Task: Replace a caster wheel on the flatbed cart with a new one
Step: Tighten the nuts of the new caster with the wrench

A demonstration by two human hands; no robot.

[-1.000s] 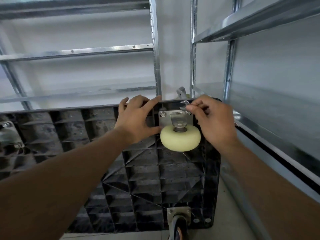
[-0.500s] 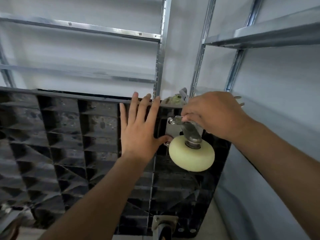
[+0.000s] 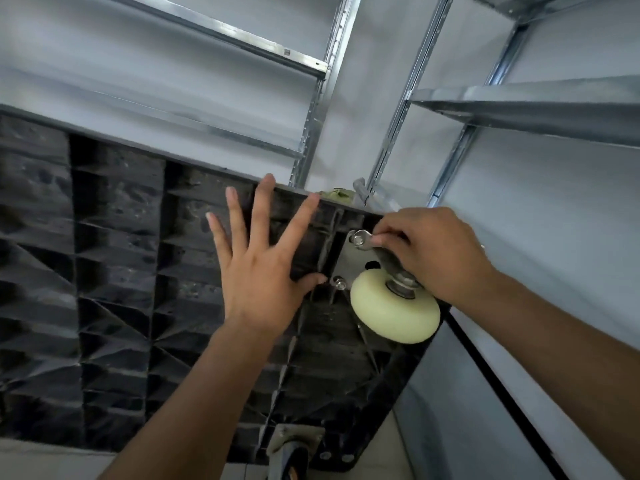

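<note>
- Cream caster wheel (image 3: 394, 311) sits on a metal mounting plate (image 3: 349, 265) at the upper right corner of the flatbed cart (image 3: 114, 271), which is tipped up on edge so its black ribbed underside faces the camera.
- Small wrench (image 3: 363, 239) is seated on the bolt (image 3: 356, 240) at the plate's top left corner; a second bolt (image 3: 339, 282) shows at the plate's lower left.
- Right hand (image 3: 433, 251) has fingers curled, pinching the wrench handle; the hand covers the caster's fork and the plate's right side.
- Left hand (image 3: 263, 268) lies flat on the cart's underside just left of the plate, fingers straight and spread, fingertips near the cart's top edge, thumb tip close to the lower bolt.
- Another caster (image 3: 294, 455) is partly in view at the cart's bottom edge.
- Metal shelving (image 3: 519, 109) stands behind and to the right of the cart, against a pale wall.
- A greenish object and a grey piece poke up behind the cart's top edge; too unclear to identify.
</note>
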